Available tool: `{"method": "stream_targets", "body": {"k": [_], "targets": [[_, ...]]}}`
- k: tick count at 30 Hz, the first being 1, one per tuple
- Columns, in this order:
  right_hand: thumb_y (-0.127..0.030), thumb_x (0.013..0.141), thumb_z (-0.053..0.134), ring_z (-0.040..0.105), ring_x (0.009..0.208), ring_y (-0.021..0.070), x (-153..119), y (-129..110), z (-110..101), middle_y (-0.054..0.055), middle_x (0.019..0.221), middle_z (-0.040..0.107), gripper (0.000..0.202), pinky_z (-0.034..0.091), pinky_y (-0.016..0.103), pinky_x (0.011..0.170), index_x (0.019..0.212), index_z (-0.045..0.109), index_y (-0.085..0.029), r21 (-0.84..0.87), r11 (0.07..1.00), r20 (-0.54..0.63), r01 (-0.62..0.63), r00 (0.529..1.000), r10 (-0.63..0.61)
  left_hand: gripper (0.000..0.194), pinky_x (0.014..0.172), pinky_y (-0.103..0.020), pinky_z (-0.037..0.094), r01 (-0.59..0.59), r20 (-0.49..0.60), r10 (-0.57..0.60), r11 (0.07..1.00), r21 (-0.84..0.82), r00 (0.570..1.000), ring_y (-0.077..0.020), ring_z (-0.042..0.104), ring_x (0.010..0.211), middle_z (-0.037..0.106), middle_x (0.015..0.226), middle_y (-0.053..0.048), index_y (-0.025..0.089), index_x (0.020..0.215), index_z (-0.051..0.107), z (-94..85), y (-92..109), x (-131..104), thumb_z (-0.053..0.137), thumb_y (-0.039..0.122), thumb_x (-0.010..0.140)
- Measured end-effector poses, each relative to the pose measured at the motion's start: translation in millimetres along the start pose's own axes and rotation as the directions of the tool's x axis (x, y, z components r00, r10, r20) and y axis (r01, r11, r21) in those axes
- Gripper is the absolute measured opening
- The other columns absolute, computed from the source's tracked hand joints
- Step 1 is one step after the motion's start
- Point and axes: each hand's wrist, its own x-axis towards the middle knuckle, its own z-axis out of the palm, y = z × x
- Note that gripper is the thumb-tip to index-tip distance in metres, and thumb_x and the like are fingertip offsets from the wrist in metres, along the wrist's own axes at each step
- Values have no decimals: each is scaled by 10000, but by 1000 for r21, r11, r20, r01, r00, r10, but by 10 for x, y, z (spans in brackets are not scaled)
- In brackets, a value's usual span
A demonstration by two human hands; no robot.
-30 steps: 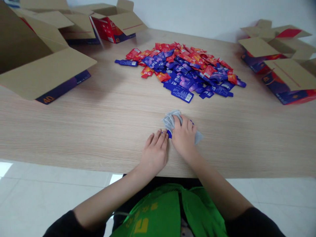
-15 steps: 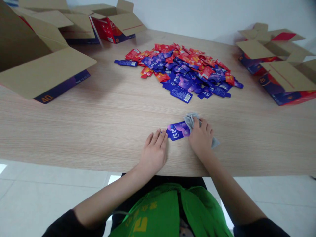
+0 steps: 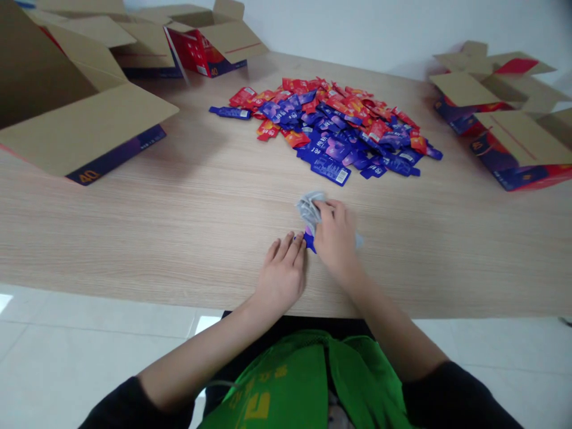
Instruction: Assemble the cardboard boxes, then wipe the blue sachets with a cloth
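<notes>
On the table [image 3: 214, 238] a purple-blue pouch [image 3: 310, 242] lies flat, mostly covered by my right hand and a cloth. My left hand [image 3: 283, 271] rests on its narrow left end, fingers stretched out and lying flat. Bunched in my right hand [image 3: 335, 238] is a grey cloth [image 3: 310, 208], pressed down over the pouch. One corner of the cloth sticks out to the right of that hand. The hand is slightly blurred. Beyond both hands is a loose heap of purple-blue pouches [image 3: 330, 170] and red-orange pouches [image 3: 268, 130], overlapping one another.
Open cardboard boxes line both sides: a large one [image 3: 111, 125] at the left, a red and blue one [image 3: 218, 50] at the back left, and others [image 3: 513, 146] at the right. A white wall [image 3: 348, 36] stands behind the table. The table's front edge is close to my body.
My right hand has slid left with the cloth across the pouch, covering most of its printed face. My left hand has stayed on the narrow end.
</notes>
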Motion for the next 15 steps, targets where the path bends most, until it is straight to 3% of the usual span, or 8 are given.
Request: {"method": "stream_targets", "body": {"k": [3,7,15], "targets": [[-183,924,550,533,1148,329,-37,-89,139,194,1394,573,424,400,471,934,1344,607,-174,-117,992,62,36,998,-29,513,1152,-501,413,3,-2,-3,1000,-12,1000,-345,476,1434,554,1500,-181,34,1413,582,5,0,-1,457,165,934],[-321,965,538,504,1213,341,-92,-52,172,195,1452,542,445,361,487,957,1382,579,-170,-135,989,85,53,995,-42,506,1158,-508,401,9,-6,-9,1000,-29,1000,-342,470,1439,587,1462,-199,32,1402,590,3,6,3,466,151,926],[-311,956,540,497,1238,345,-93,121,102,179,1450,546,442,339,483,977,1379,576,-188,-174,984,90,-27,995,43,543,1158,-504,399,-6,10,7,1000,-15,1000,-342,460,1444,508,1542,-168,29,1444,548,-16,-7,-9,438,144,925]]}}
